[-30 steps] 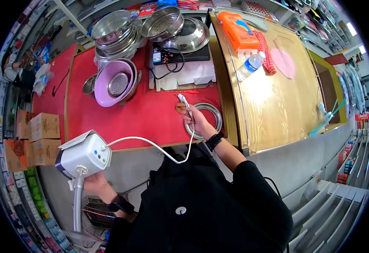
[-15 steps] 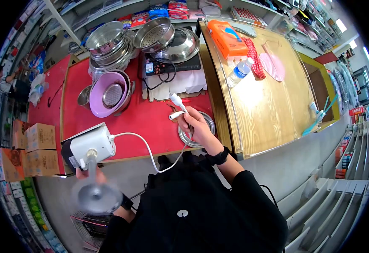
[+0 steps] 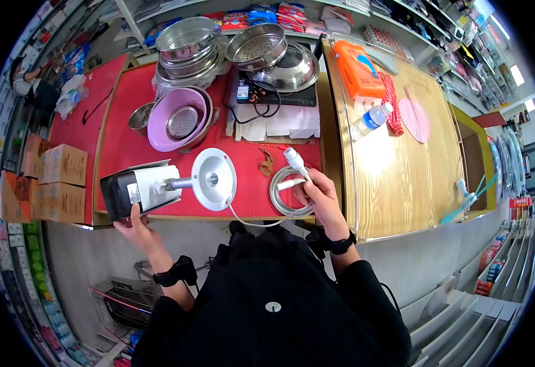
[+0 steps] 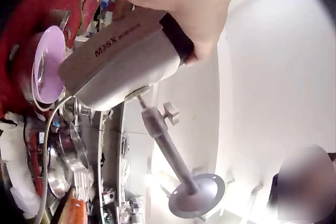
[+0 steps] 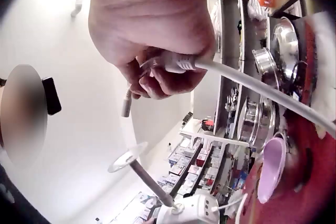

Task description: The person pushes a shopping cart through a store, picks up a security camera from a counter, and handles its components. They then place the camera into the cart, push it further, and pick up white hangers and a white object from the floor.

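My left hand grips the front end of a white and black security camera, at the red table's front edge. Its mounting bracket ends in a round base plate that points right in the head view; the left wrist view shows the same bracket arm with a wing screw. A white cable sags from behind the base plate to my right hand. There, curled fingers pinch the cable near its two white connector ends. Below the connectors lies a silver ring on the table.
Stacked steel pots and a lilac basin stand on the red table. Behind them a pan sits on a black hotplate. At right, a wooden tabletop bears a water bottle and an orange pack.
The left hand has lifted and turned the camera, so its bracket swung from hanging down to pointing right. The right hand has shifted rightward with the connectors, their ends now spread apart.
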Action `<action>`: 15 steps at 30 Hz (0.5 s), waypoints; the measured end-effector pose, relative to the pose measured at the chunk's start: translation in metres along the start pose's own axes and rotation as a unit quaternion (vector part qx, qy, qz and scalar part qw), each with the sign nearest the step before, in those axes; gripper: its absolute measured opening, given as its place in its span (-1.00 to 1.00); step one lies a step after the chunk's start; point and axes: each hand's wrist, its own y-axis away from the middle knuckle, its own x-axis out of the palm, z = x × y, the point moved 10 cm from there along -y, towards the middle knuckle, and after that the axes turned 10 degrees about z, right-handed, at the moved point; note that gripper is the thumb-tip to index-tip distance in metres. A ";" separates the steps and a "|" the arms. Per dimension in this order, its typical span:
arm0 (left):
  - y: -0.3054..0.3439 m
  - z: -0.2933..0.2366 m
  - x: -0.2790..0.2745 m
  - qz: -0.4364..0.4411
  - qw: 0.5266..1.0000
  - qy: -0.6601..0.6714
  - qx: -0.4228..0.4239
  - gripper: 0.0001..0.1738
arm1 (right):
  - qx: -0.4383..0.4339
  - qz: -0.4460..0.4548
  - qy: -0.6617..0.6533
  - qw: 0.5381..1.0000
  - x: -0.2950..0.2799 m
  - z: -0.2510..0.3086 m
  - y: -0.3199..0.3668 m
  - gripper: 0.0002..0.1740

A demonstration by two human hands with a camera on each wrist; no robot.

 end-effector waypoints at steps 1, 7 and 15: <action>-0.001 0.001 -0.002 0.001 1.000 -0.015 0.004 -0.41 | 0.016 0.003 0.028 0.999 0.002 0.005 0.003 -0.78; -0.003 -0.006 0.004 0.034 0.982 -0.137 0.127 -0.29 | -0.145 0.167 0.174 0.960 0.036 0.062 0.006 -0.84; 0.027 0.002 0.042 0.133 0.925 -0.324 0.147 0.09 | 0.008 0.141 -0.090 0.986 0.041 0.052 0.006 -0.80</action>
